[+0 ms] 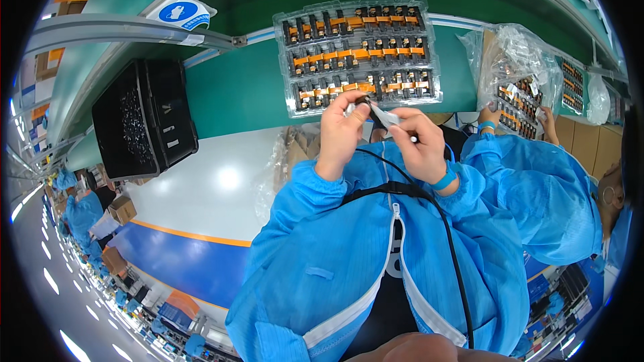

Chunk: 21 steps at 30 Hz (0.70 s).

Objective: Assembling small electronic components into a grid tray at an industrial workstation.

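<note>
In front of my chest, my left hand (343, 131) pinches a small black part (364, 100) between thumb and fingers. Close beside it, my right hand (421, 144) is closed on a whitish, film-like piece (384, 116) that reaches up to the black part. Whether the two pieces are joined, I cannot tell. Just beyond my hands lies a clear plastic tray (290, 97) on the green tabletop (228, 97). It holds several rows of black components (325, 60) with orange flexible strips (359, 53). A blue band (445, 175) circles my right wrist.
A black bin (176, 117) stands on the left, tilted in view, with white specks inside. To the right, a co-worker's hands (490, 118) are at another tray (520, 104) under a clear plastic bag (516, 47). A metal rail (134, 29) crosses at upper left. A black cable (451, 248) runs down my front.
</note>
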### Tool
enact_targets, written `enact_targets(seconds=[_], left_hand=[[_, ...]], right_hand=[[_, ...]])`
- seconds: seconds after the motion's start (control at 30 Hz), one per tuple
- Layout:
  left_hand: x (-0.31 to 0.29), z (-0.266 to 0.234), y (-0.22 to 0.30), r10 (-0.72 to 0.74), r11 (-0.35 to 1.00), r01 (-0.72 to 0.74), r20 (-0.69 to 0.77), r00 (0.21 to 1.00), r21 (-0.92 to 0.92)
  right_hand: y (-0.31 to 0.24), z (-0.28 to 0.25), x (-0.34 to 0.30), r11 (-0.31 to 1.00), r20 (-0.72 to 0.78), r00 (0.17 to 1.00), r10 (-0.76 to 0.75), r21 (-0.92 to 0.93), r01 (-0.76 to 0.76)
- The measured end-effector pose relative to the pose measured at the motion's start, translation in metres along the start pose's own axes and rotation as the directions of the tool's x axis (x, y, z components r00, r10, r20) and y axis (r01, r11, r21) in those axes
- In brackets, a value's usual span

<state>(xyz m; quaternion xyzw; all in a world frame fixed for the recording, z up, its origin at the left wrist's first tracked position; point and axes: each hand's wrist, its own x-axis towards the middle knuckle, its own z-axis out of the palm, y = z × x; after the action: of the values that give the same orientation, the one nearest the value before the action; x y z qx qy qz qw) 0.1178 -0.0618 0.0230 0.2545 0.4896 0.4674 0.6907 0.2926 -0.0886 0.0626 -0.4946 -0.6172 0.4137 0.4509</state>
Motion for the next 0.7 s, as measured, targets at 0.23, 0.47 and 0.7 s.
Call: enact_targets(seconds=[0.23,0.47,0.7], left_hand=[[0.001,-0.039,0.014,-0.005,0.863,0.229,0.446,0.895,-0.451],[-0.013,-0.010,-0.010,-0.063,0.929,0.177,0.333,0.941,-0.325],[-0.016,-0.012,-0.006,-0.076,0.949,0.049,0.076,0.994,0.312]], right_hand=[[0.029,-0.018,0.008,0.811,0.021,0.870,0.493,0.351,-0.468],[0.027,0.008,0.011,0.534,0.349,0.743,0.571,0.530,-0.659],[0.024,0.005,-0.002,0.904,0.243,0.873,0.423,-0.047,-0.425]])
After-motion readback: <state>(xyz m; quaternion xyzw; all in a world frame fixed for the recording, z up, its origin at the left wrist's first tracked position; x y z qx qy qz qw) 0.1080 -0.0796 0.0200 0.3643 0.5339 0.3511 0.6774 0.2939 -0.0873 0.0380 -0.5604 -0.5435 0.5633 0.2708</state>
